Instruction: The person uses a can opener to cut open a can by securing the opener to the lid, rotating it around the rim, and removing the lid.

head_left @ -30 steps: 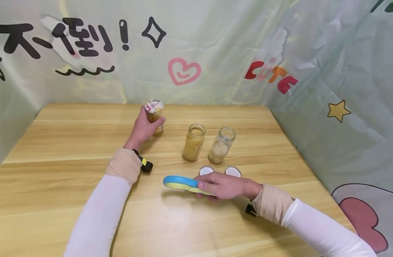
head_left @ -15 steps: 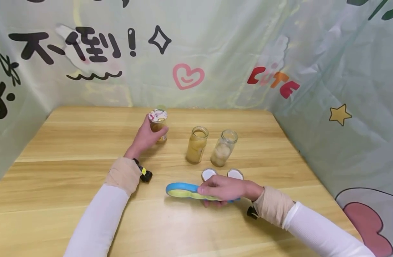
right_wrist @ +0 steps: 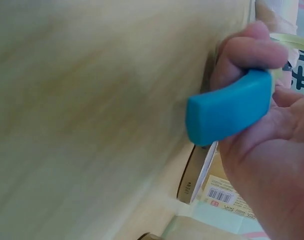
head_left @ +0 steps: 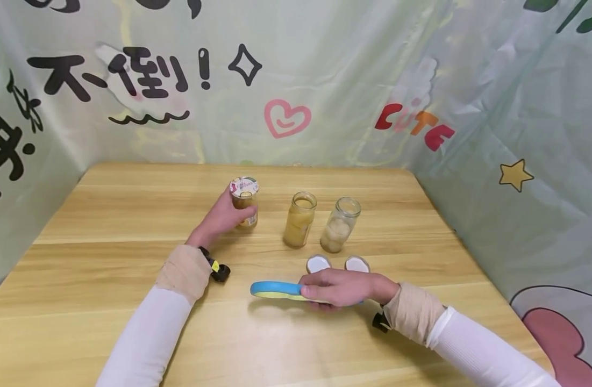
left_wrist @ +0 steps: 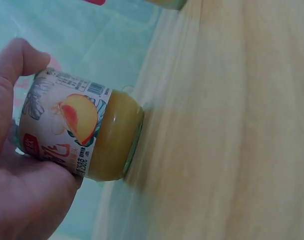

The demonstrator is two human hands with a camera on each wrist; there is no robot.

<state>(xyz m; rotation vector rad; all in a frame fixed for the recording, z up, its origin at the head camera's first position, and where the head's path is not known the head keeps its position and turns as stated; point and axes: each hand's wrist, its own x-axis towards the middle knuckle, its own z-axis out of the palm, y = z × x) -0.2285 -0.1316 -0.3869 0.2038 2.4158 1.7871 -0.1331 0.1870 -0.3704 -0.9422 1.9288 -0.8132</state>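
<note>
My left hand [head_left: 223, 216] grips a lidded glass jar [head_left: 244, 187] at the table's far side. Its label in the left wrist view shows a peach, with yellow contents below; whether the jar's base [left_wrist: 127, 140] touches the table, I cannot tell. My right hand [head_left: 343, 287] holds a blue and yellow-green jar opener [head_left: 275, 290] low over the table, its long end pointing left. In the right wrist view fingers curl round the opener's blue handle [right_wrist: 231, 110]. Two lidless jars stand between the hands: one with yellow contents [head_left: 298, 224], one with pale round pieces [head_left: 339, 230].
Two jar lids, a left one [head_left: 318, 263] and a right one [head_left: 357, 264], lie white inside up just beyond my right hand. The wooden table [head_left: 107, 231] meets a printed cloth backdrop [head_left: 334, 80] at the back and sides.
My left hand has brought the lidded jar nearer to me and slightly towards the lidless jars. The right hand keeps the opener in about the same place. The head view has shifted a little.
</note>
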